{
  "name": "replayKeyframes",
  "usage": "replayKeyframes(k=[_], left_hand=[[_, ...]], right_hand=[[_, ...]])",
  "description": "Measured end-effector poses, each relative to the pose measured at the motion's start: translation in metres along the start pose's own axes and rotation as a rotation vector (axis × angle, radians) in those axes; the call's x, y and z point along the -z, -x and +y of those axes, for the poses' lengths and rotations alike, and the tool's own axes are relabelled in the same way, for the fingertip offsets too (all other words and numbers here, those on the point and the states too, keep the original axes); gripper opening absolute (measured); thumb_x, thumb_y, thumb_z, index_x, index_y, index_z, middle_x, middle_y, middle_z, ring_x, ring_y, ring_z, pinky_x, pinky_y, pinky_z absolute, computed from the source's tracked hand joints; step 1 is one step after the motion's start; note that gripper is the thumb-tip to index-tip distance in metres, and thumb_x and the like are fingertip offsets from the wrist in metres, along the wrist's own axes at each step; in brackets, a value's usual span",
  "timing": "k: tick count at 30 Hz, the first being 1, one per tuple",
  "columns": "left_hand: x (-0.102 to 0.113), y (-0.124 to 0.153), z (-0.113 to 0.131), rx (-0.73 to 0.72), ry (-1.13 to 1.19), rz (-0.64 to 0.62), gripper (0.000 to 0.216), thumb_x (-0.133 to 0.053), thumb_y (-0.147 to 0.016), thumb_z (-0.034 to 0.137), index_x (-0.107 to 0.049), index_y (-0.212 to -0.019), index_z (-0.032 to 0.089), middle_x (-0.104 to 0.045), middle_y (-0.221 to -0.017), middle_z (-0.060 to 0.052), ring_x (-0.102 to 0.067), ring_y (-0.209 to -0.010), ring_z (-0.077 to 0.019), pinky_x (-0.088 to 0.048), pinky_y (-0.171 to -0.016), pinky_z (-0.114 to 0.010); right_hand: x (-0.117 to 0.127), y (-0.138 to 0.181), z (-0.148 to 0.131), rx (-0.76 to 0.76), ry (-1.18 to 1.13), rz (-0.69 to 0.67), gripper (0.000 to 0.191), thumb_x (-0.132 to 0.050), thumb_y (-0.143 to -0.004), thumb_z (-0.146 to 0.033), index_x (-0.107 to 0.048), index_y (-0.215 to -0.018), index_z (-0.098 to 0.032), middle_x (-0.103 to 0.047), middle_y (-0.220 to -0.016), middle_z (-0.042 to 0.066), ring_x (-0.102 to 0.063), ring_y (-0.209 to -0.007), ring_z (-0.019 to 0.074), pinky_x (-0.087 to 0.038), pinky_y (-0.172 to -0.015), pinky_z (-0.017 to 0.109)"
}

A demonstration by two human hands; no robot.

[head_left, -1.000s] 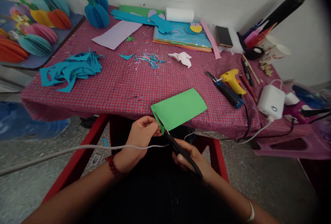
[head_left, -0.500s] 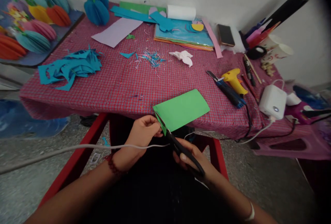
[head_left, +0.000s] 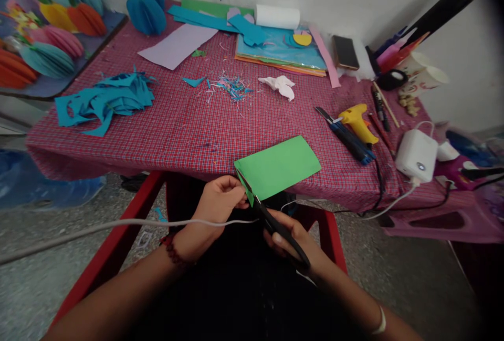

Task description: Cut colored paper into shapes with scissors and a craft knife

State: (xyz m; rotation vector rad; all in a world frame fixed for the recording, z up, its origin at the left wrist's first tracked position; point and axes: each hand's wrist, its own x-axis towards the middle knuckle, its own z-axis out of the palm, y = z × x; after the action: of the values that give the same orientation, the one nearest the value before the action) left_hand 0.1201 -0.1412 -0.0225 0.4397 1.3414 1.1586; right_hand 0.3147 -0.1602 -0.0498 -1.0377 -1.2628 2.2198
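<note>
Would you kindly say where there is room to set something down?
The widest free patch lies between the blue scraps and the held green paper, in front of the shavings. Another separates the green paper from the white tissue. It is crowded at the right, around the glue gun, and along the back, around the paper stack.

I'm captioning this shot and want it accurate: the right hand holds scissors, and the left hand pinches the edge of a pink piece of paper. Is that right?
Not quite: in the head view the paper is green, not pink. The right hand does hold the scissors, and the left hand pinches the paper's edge.
</note>
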Motion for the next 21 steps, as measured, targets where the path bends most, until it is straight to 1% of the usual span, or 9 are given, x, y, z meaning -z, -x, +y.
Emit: replayKeyframes(k=[7, 10, 13, 17, 21], left_hand=[[0.001, 0.0, -0.002, 0.024, 0.01, 0.017, 0.009, -0.063, -0.06, 0.017, -0.055, -0.057, 0.015, -0.058, -0.053, 0.002, -0.054, -0.047, -0.0078, -0.049, -0.05, -0.021], [0.001, 0.002, -0.006, 0.056, -0.007, -0.012, 0.015, -0.068, -0.062, 0.023, -0.055, -0.06, 0.015, -0.057, -0.053, 0.003, -0.054, -0.049, -0.0083, -0.051, -0.05, -0.023], [0.0, 0.004, -0.011, 0.039, -0.03, -0.052, 0.021, -0.07, -0.063, 0.027, -0.053, -0.059, 0.015, -0.054, -0.053, 0.005, -0.051, -0.048, -0.007, -0.048, -0.048, -0.02], [0.0, 0.004, -0.013, 0.011, -0.026, -0.066, 0.019, -0.067, -0.064, 0.024, -0.051, -0.058, 0.015, -0.053, -0.052, 0.005, -0.049, -0.046, -0.0054, -0.044, -0.045, -0.017], [0.002, 0.002, -0.01, 0.046, 0.048, -0.087, 0.017, -0.066, -0.061, 0.018, -0.049, -0.06, 0.016, -0.058, -0.055, 0.003, -0.053, -0.05, -0.0075, -0.046, -0.046, -0.019]], right_hand=[[-0.001, -0.001, 0.001, -0.015, -0.012, 0.007, 0.066, -0.067, -0.076, -0.049, -0.047, -0.132, -0.02, -0.042, -0.066, -0.004, -0.028, -0.05, 0.0061, -0.019, -0.043, 0.021], [-0.002, -0.002, 0.001, -0.019, -0.038, 0.008, 0.066, -0.069, -0.075, -0.048, -0.048, -0.131, -0.019, -0.041, -0.066, -0.004, -0.028, -0.05, 0.0056, -0.019, -0.043, 0.021], [-0.002, -0.003, 0.002, -0.032, -0.028, 0.027, 0.064, -0.068, -0.076, -0.048, -0.049, -0.13, -0.019, -0.042, -0.067, -0.004, -0.029, -0.05, 0.0051, -0.02, -0.043, 0.02], [0.003, -0.004, 0.002, -0.034, -0.016, 0.007, 0.067, -0.067, -0.077, -0.05, -0.047, -0.132, -0.019, -0.048, -0.068, -0.003, -0.032, -0.049, 0.0048, -0.022, -0.042, 0.019], [0.011, -0.005, -0.005, -0.034, -0.002, -0.066, 0.071, -0.066, -0.076, -0.054, -0.047, -0.133, -0.017, -0.054, -0.074, 0.001, -0.04, -0.053, 0.0075, -0.03, -0.045, 0.022]])
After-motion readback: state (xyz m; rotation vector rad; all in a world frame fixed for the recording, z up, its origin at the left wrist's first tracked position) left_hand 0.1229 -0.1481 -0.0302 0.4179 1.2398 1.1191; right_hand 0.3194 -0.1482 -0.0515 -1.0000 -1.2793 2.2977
